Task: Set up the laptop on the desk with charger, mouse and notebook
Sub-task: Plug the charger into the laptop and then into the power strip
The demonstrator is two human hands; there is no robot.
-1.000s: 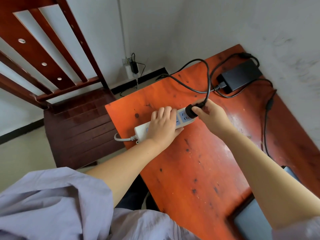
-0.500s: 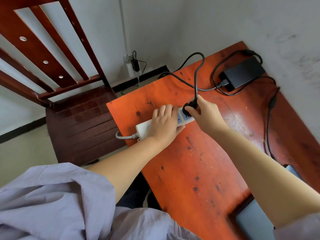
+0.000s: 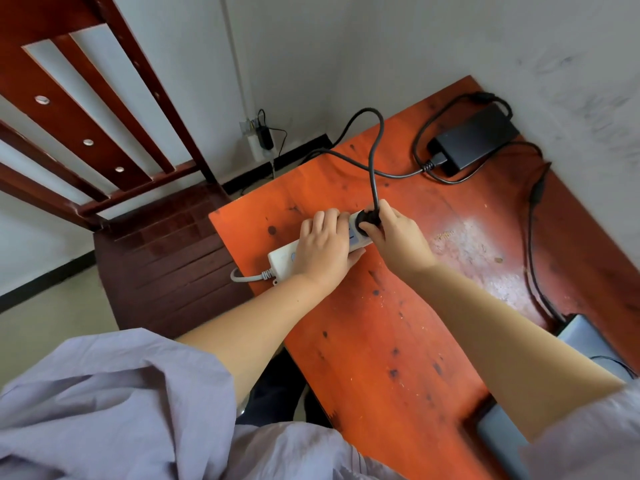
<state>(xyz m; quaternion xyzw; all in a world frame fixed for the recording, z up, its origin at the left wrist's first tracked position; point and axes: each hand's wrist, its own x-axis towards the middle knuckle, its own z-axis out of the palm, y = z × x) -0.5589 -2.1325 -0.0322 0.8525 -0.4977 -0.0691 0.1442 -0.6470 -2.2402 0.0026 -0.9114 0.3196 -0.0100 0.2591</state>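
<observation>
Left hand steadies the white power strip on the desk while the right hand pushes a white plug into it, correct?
Not quite: the plug is black, not white, as the head view shows. The rest holds: the left hand steadies the white power strip on the desk while the right hand pushes the plug in.

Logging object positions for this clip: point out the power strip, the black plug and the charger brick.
power strip [image 3: 282, 258]: head view, bare white left end.
black plug [image 3: 367, 218]: head view, round plug body.
charger brick [image 3: 476, 135]: head view, top face.
</observation>
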